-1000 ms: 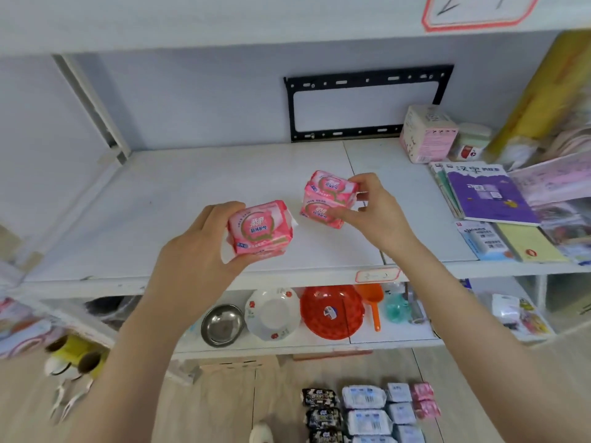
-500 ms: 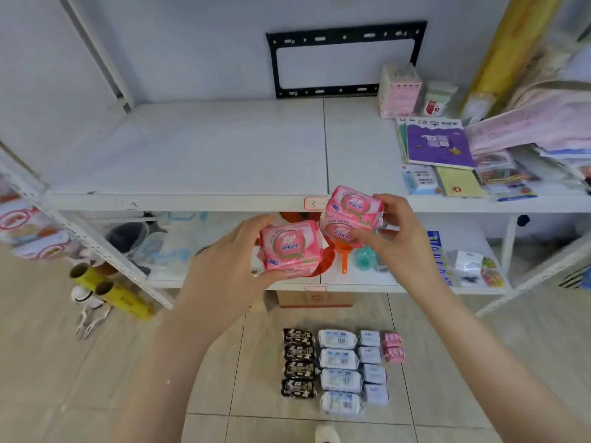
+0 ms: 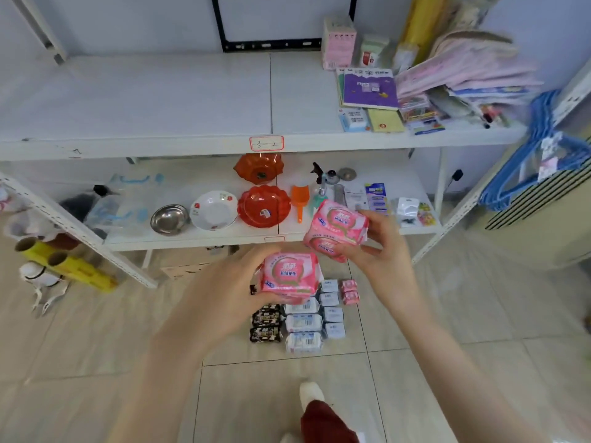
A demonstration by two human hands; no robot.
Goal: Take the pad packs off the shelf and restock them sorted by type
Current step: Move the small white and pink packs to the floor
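Left hand grips one pink pack; right hand pinches two stacked packs. Both have dropped from shelf level to frame centre, over the floor rows: unloading seems nearly done.

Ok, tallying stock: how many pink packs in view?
5 pink packs: one in the left hand, two stacked in the right hand, two on the floor; others possibly hidden.

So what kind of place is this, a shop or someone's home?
Probably a small shop or stockroom: white shelving with a handwritten tag on its edge, mixed goods like bowls and exercise books, and pad packs sorted in rows on the floor.
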